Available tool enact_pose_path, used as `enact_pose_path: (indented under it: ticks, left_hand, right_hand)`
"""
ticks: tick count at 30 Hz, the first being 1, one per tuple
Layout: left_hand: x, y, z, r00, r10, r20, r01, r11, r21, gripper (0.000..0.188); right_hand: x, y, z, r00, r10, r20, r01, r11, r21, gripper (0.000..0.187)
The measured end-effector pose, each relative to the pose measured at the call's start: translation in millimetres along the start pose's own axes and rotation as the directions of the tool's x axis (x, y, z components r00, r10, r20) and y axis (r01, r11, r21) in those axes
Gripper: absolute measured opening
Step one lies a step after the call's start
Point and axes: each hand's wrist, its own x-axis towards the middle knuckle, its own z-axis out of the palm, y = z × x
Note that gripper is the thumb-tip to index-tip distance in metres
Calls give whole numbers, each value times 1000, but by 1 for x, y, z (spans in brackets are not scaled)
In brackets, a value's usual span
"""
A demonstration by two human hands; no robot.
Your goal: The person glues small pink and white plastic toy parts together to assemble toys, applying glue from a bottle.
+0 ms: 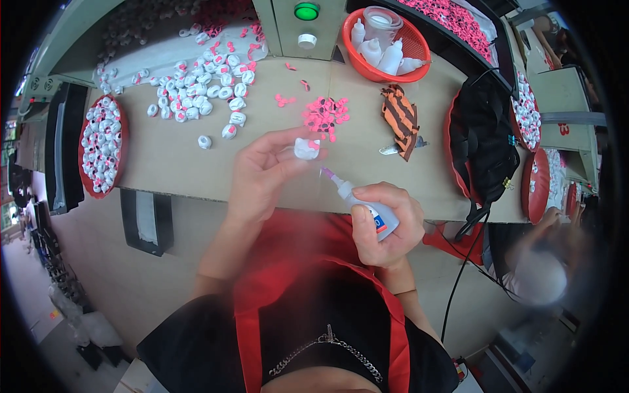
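Between the fingertips of my left hand (267, 169) is a small white cat-head piece (306, 149) with a pink patch on it. My right hand (388, 219) is wrapped round a clear glue bottle (378, 220) with a blue-and-red label. Its purple nozzle (327, 173) points up and left, just below the white piece; I cannot tell whether they touch. Beyond my hands lies a loose heap of small pink pieces (325, 116). Many similar white pieces (200, 88) with pink bits are spread over the table at the far left.
A red tray of white pieces (103, 147) stands at the left edge. At the back, an orange basket (419, 47) holds white squeeze bottles. A striped orange-and-brown cloth bundle (400, 119) lies right of the pink heap. A black bag (488, 141) and a co-worker (534, 275) are at right.
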Motion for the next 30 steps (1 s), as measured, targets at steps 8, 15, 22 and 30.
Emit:
enact_pose_path:
  ticks: [8, 15, 22, 30]
  left_hand:
    - [1, 0, -5, 999, -30, -13, 30, 999, -12, 34]
    - [5, -10, -30, 996, 30, -81, -29, 999, 20, 39]
    - [6, -11, -35, 981, 14, -195, -1, 998, 67, 37]
    - [9, -20, -33, 982, 18, -188, -7, 998, 60, 37]
  right_hand:
    - [4, 0, 5, 1000, 22, -19, -23, 999, -33, 23]
    - [4, 18, 8, 839, 542, 52, -538, 810, 235, 22]
    - [29, 88, 42, 824, 566, 33, -533, 793, -294, 20]
    - [21, 101, 40, 918, 386, 90, -308, 839, -449, 20]
